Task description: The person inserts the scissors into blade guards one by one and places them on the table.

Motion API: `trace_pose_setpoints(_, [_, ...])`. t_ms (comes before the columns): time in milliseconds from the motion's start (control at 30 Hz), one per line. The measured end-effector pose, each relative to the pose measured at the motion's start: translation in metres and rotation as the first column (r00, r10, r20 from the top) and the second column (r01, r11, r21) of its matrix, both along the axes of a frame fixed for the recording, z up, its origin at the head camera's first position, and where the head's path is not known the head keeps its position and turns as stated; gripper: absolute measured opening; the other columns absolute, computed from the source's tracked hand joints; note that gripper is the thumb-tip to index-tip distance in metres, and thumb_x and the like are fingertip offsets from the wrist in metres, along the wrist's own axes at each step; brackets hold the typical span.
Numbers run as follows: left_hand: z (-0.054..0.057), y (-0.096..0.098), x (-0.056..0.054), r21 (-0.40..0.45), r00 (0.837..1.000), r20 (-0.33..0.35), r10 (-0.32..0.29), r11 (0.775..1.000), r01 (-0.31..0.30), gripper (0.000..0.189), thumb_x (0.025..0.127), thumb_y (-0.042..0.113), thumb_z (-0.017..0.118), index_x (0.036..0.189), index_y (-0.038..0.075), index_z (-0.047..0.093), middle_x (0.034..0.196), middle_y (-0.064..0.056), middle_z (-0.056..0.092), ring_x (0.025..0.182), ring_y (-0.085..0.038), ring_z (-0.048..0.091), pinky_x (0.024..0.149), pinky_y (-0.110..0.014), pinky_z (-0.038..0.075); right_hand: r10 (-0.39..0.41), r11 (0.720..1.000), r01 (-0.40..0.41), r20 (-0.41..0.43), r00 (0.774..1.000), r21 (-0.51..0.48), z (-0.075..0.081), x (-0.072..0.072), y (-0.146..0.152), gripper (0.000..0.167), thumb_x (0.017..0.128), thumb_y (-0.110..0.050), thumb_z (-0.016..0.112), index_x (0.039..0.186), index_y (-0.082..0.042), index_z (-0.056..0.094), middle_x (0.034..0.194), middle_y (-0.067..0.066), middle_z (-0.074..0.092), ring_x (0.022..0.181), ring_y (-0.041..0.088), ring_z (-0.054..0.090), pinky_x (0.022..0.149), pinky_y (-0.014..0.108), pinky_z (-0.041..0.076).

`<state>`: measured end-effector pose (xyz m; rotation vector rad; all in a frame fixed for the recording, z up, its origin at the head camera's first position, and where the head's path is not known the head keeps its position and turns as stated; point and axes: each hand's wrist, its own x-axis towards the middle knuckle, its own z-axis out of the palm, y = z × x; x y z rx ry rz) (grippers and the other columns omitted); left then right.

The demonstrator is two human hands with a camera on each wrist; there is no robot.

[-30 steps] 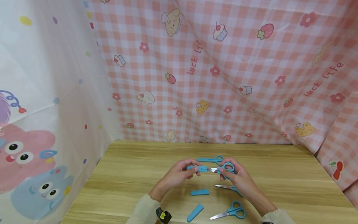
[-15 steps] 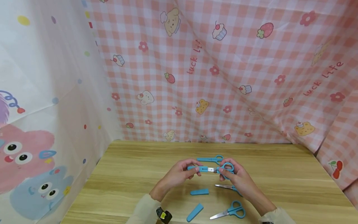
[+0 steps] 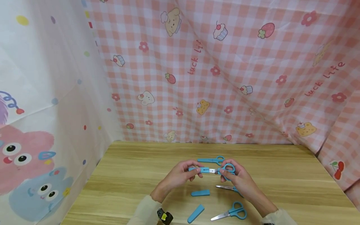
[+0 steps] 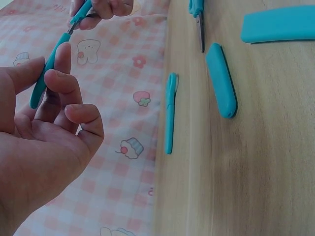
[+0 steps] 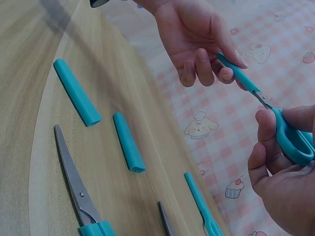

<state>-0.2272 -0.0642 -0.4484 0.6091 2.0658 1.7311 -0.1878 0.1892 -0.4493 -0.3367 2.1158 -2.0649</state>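
Observation:
My left hand (image 3: pixel 181 173) pinches a blue blade cover (image 3: pixel 204 170) between thumb and fingers. The right hand (image 3: pixel 237 175) grips the blue handles of a pair of scissors (image 5: pixel 294 142), thumb on the near side. Most of the blades sit inside the cover; a short stretch of metal with the pivot (image 3: pixel 212 171) shows between cover and handles. Both hands hold these up above the table, as the left wrist view also shows, where the cover (image 4: pixel 49 69) runs up toward the other hand.
On the wooden table (image 3: pixel 135 162) lie covered scissors (image 3: pixel 211 160) at the back, two loose blue covers (image 3: pixel 200 193) (image 3: pixel 196 213), and two bare-bladed scissors (image 3: pixel 229 213) (image 3: pixel 225 187) nearer the front. Pink checked cloth (image 3: pixel 180 62) hangs behind, white patterned cloth (image 3: pixel 64 93) at left.
The cover has slid a little further over the blades toward the handles, so less metal shows than one second ago. Both hands keep nearly the same place.

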Motion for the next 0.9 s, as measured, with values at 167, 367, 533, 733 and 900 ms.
trace_pose_setpoints(167, [0.0009,0.0001,0.0008,-0.004,1.000,-0.001,0.004,1.000,-0.004,0.019,0.100,0.018,0.059,0.115,0.010,0.068,0.092,-0.007,0.073,0.067,-0.014,0.048,0.063,-0.023,0.042,-0.013,1.000,0.013,0.009,1.000,0.012,-0.0015,-0.0014,0.0001,0.018,0.098,-0.020,0.063,0.110,-0.012,0.052,0.084,-0.001,0.064,0.078,0.015,0.063,0.080,0.033,0.050])
trace_pose_setpoints(367, [0.0012,-0.0005,0.0010,-0.002,1.000,0.000,0.003,1.000,-0.003,0.019,0.100,0.019,0.060,0.116,0.011,0.068,0.092,-0.007,0.073,0.067,-0.014,0.047,0.062,-0.023,0.041,-0.013,1.000,0.013,0.005,1.000,0.014,-0.0032,-0.0031,0.0005,0.020,0.098,-0.021,0.063,0.111,-0.011,0.052,0.097,0.006,0.070,0.078,0.015,0.063,0.081,0.033,0.050])
trace_pose_setpoints(533, [0.0017,0.0000,0.0014,-0.004,1.000,-0.002,0.003,1.000,-0.003,0.019,0.100,0.020,0.060,0.115,0.011,0.068,0.092,-0.006,0.073,0.066,-0.012,0.047,0.060,-0.022,0.039,-0.008,1.000,0.008,0.000,1.000,0.017,-0.0027,-0.0030,-0.0006,0.019,0.098,-0.021,0.063,0.111,-0.011,0.051,0.099,0.002,0.072,0.077,0.014,0.063,0.079,0.031,0.050])
trace_pose_setpoints(733, [0.0027,0.0011,0.0022,-0.007,1.000,-0.001,0.003,1.000,-0.003,0.019,0.100,0.019,0.061,0.115,0.012,0.068,0.091,-0.005,0.073,0.066,-0.012,0.047,0.058,-0.020,0.037,0.011,1.000,-0.011,-0.017,1.000,0.000,-0.0005,-0.0015,-0.0010,0.015,0.099,-0.019,0.061,0.109,-0.014,0.052,0.101,0.002,0.073,0.077,0.013,0.063,0.079,0.030,0.050])
trace_pose_setpoints(900, [0.0037,0.0019,0.0026,-0.017,1.000,-0.002,0.010,1.000,-0.010,0.018,0.099,0.019,0.061,0.114,0.012,0.069,0.090,-0.004,0.073,0.066,-0.011,0.046,0.057,-0.020,0.036,0.034,0.999,-0.035,-0.022,0.999,-0.020,0.0002,-0.0007,-0.0007,0.014,0.100,-0.019,0.060,0.109,-0.015,0.052,0.102,0.003,0.073,0.077,0.013,0.063,0.081,0.031,0.050])
